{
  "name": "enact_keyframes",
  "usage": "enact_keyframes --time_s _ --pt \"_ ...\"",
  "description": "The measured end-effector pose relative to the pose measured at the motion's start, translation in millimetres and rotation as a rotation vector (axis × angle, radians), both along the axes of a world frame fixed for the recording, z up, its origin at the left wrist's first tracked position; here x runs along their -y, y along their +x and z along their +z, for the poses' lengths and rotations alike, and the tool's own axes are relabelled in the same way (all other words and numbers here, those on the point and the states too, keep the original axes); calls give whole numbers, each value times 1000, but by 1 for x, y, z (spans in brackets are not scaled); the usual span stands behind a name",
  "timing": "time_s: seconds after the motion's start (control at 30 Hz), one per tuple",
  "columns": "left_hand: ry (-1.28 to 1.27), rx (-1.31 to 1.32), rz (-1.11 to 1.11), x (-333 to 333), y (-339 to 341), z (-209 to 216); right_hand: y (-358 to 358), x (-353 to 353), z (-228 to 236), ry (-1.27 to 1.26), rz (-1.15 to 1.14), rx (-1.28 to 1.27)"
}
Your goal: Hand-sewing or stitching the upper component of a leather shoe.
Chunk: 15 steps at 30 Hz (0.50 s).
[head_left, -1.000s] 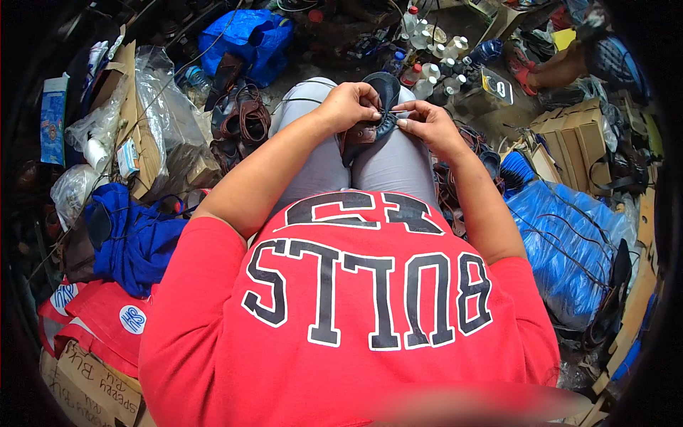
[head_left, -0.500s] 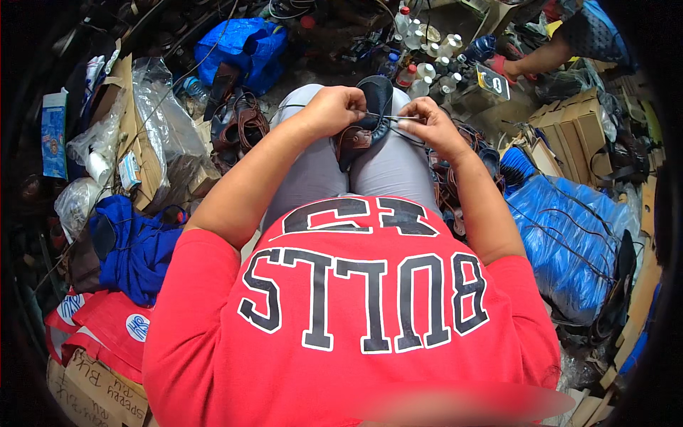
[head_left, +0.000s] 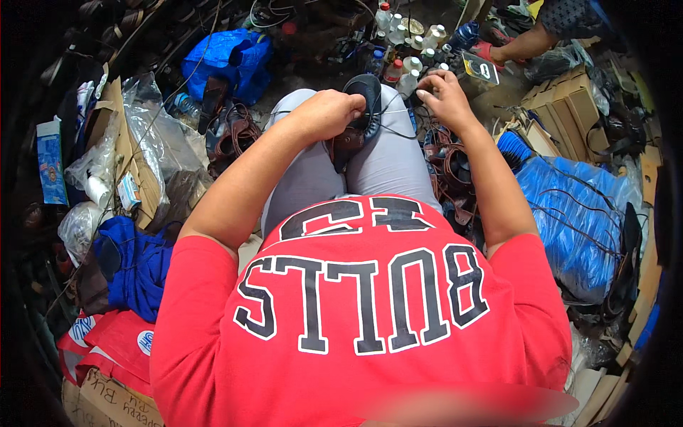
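Observation:
A dark shoe (head_left: 366, 91) with a black rounded end and brown leather parts rests between my knees. My left hand (head_left: 333, 114) is closed in a fist against its left side; what its fingers hold is hidden. My right hand (head_left: 445, 98) is raised off to the right of the shoe, fingers curled in. A pale thread (head_left: 400, 111) runs taut from the shoe to my right hand. Below it, a dark cord (head_left: 397, 132) loops loosely over my right thigh.
Bottles (head_left: 413, 64) stand beyond my knees, near another person's leg (head_left: 523, 46). Brown leather shoes (head_left: 235, 132) lie left of my legs, more (head_left: 449, 167) to the right. Around me are a blue bag (head_left: 231, 64), a blue plastic-wrapped bundle (head_left: 569, 220) and cardboard (head_left: 565, 107).
My right hand has moved away from the shoe, up and to the right, drawing out the pale thread. My left hand has closed into a fist beside the shoe.

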<state>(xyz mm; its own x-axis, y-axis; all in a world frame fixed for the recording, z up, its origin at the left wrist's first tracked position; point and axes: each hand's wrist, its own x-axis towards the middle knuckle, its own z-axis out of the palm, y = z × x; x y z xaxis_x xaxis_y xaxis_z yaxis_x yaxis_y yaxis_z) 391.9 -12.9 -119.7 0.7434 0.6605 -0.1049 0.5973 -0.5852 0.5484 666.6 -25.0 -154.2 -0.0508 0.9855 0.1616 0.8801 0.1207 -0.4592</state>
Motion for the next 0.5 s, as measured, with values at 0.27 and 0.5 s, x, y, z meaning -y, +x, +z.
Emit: enact_keyframes --time_s 0.27,0.5 --pt "-33 67 2 -2 -13 3 -76 17 53 -108 591 445" --pt "20 8 280 -11 -121 -16 5 27 31 -151 395 420"
